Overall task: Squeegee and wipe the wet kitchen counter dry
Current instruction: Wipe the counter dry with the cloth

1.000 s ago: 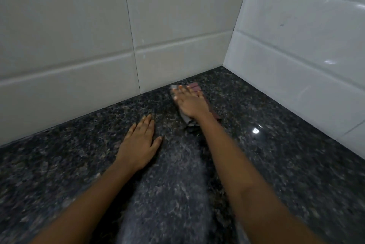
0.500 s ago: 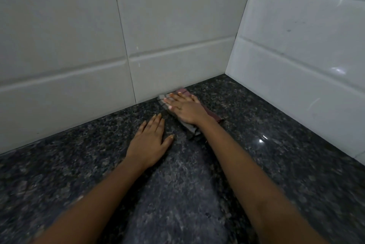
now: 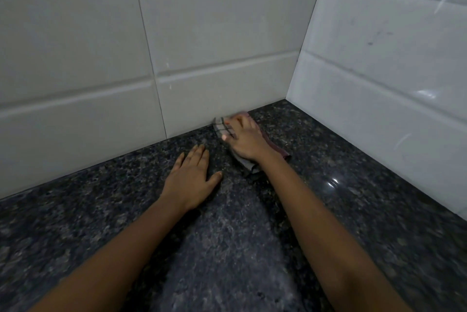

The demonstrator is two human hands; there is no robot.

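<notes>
Cloth [image 3: 220, 126] lies flat on the counter [image 3: 353, 198] at the foot of the back wall [image 3: 202, 33], near the corner; whether its far edge touches the tile cannot be told. The right hand [image 3: 246, 143] rests on top of it, fingers straight and slightly spread, palm down. This probably spreads pressure over the fabric so it lifts water along the wall joint. The left hand [image 3: 192, 175] lies flat on bare stone just beside the cloth, fingers together and thumb out, likely bracing the body during the long reach. The cloth appears folded, grey with a dark check and a dull red border, and is partly blurred. A paler, matte band runs between the forearms, and the stone to the right is glossy. No squeegee is in view, so this looks like the wiping stage.
</notes>
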